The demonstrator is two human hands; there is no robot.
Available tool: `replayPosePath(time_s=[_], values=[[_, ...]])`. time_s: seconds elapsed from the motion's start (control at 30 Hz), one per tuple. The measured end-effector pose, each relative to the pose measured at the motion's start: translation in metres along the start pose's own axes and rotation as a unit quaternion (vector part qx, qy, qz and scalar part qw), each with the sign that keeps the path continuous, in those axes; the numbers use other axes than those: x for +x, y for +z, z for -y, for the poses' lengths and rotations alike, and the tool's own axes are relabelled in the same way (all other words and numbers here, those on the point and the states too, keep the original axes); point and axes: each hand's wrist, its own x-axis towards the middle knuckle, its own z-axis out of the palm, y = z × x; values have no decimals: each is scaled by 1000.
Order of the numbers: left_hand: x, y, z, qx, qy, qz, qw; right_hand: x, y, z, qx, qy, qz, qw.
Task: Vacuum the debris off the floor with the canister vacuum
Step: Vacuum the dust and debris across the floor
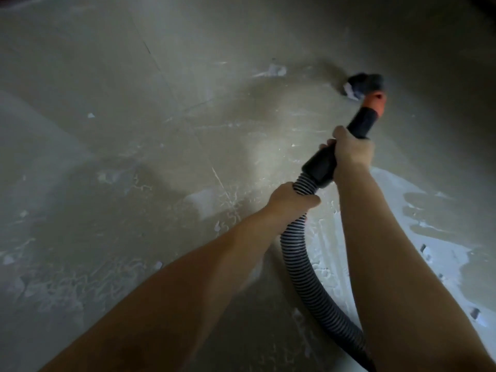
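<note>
A black ribbed vacuum hose point(299, 264) curves up from the bottom edge to a black rigid handle point(320, 165) with an orange collar point(374, 102). Its dark nozzle point(366, 83) rests on the grey floor at the upper right, against a pale scrap of debris point(350, 91). My right hand point(353, 147) grips the black handle. My left hand point(291, 198) grips the ribbed hose just below it. Another pale scrap point(276, 70) lies left of the nozzle. The canister is out of sight.
The grey concrete floor point(134, 103) is streaked with white dust and small chips, such as one chip point(91, 115) at the left. A thick white dust patch point(440, 237) spreads at the right. Several small dark bits point(423, 248) lie in it.
</note>
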Motion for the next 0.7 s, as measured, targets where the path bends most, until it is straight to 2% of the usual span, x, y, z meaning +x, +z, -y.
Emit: replayPosePath(time_s=[0.07, 0.13, 0.3, 0.37, 0.43, 0.5, 0.63, 0.7], values=[[9, 2, -12, -5, -18, 23, 1000, 12, -5, 5, 9, 11, -27, 1000], [14, -1, -18, -28, -35, 22, 999, 19, 8, 10, -24, 5, -5, 1000], [22, -17, -7, -133, -46, -65, 988, 2, 70, 18, -123, -15, 161, 979], [16, -18, 0, -136, -46, -92, 985, -14, 81, 18, -166, -12, 237, 957], [6, -14, 3, -120, -36, -93, 988, -24, 75, 20, -181, -10, 275, 944], [0, -7, 0, -95, -22, -73, 993, -24, 59, 24, -151, -18, 250, 956], [-7, 3, -15, -20, 26, -21, 999, -13, 11, 32, -50, -25, 93, 994], [-10, 4, -16, -17, 16, -3, 1000, -10, -1, 29, -23, -3, 54, 998]])
